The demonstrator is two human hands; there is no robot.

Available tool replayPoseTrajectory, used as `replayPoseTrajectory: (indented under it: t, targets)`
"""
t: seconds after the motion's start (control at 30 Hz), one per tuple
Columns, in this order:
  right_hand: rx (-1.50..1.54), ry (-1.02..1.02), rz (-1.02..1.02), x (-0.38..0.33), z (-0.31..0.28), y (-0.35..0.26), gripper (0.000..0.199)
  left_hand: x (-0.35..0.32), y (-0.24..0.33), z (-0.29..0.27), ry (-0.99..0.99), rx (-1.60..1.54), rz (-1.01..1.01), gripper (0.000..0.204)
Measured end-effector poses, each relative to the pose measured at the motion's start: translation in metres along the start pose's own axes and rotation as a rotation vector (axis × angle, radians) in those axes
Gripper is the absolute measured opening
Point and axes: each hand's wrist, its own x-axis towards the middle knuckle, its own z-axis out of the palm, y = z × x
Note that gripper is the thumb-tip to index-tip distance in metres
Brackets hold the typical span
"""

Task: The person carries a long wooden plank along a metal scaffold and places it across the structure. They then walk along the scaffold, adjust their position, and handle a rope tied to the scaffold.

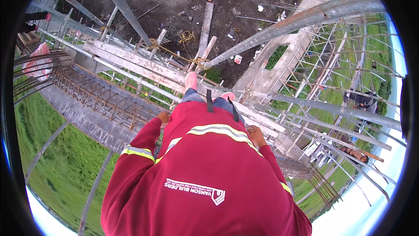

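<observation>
I look down my own body, in a red long-sleeved shirt with reflective stripes, standing high on scaffold planks (131, 59). My pink shoes (190, 80) rest on the boards. My left hand (163, 117) hangs by my hip above a rebar cage (100, 96); only its back shows, so its grip is hidden. My right hand (255, 134) is curled into a fist beside a grey scaffold pipe (314, 107), with nothing visible in it.
Steel pipes (301, 20) cross in front and on both sides. A person (361, 99) sits on the scaffold at right, another person (354, 153) lower down. Far below lie dirt ground (183, 0) with loose boards and grass (61, 166).
</observation>
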Motion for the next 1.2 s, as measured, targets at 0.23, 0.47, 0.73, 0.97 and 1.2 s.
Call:
replayPoseTrajectory:
  t: [0.23,0.47,0.73,0.97,1.2]
  targets:
    - [0.325,-0.424,0.253,-0.104,0.008,-0.026,0.039,-0.046,0.087,-0.083,-0.194,-0.227,-0.07,0.045]
    - [0.41,-0.418,0.213,-0.126,-0.006,-0.06,0.043,-0.098,0.116,-0.099,-0.516,0.177,-0.093,0.044]
    - [0.442,-0.435,0.134,-0.137,-0.027,-0.045,0.048,-0.112,0.111,-0.05,-0.419,0.15,0.239,0.057]
    - [0.471,-0.438,0.061,-0.144,-0.052,-0.03,0.053,-0.157,0.147,-0.023,-0.333,0.027,0.114,0.061]
    - [0.524,-0.389,-0.006,-0.147,-0.081,-0.024,0.058,-0.178,0.163,0.027,-0.282,-0.148,0.017,0.061]
